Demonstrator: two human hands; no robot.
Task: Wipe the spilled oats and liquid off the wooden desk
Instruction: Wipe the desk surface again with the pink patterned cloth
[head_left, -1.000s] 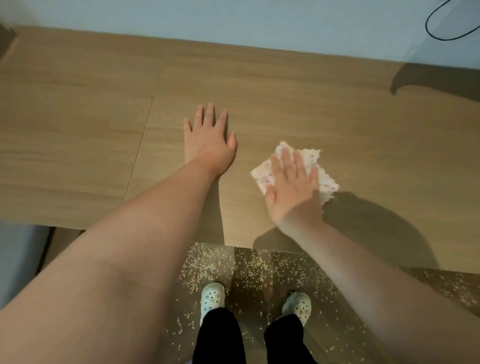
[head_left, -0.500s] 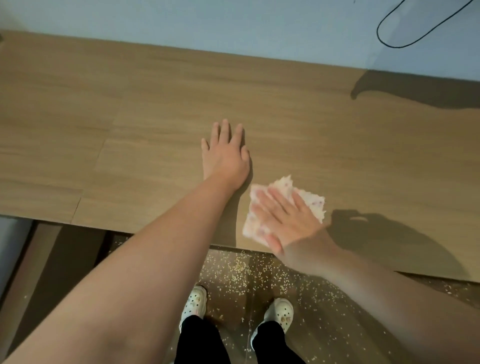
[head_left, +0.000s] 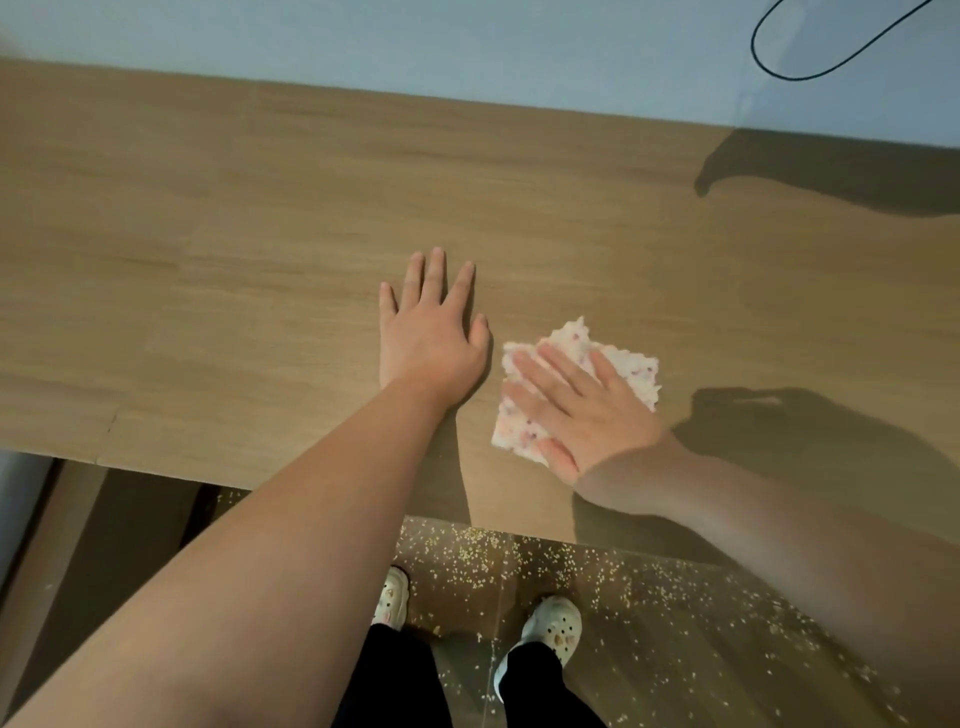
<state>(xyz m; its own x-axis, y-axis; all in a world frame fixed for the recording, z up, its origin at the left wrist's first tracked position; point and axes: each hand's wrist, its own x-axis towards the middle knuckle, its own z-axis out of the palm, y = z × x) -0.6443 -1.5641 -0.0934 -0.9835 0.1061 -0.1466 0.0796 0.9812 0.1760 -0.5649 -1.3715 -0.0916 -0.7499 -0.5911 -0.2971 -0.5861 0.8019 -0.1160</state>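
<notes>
Head view, looking down. We see the left hand (head_left: 428, 338) laid flat, palm down, on the wooden surface (head_left: 234, 291). Its fingers (head_left: 434, 275) are straight and slightly spread, and they hold nothing. Just to its right, across a narrow strip of bare wood, the right hand (head_left: 587, 410) presses palm down on a pale cloth (head_left: 631, 366) flecked with pink and darker specks. The fingers (head_left: 566, 371) of this hand are straight and a little apart. They point away from the body and toward the left hand, lying on top of the cloth rather than curled round it. The cloth lies flat on the surface, close to its near edge. Its far corner and right edge project beyond the hand, its left edge shows just past the fingertips, and its near corner shows beside the thumb. Its middle is hidden under the palm. The oats (head_left: 467, 551) lie well away from the fingers, scattered on the floor (head_left: 701, 649) below the near edge of the surface. They are densest around the two pale shoes (head_left: 556, 623) and thinner toward the right. Whether the wood is wet we cannot tell. Black trouser legs (head_left: 395, 680) rise from the shoes. On the far side a pale wall (head_left: 415, 47) meets the surface, and a black cable (head_left: 810, 67) loops across the wall at upper right. Dark shadows fall on the surface to the right of the right hand and at the far right.
</notes>
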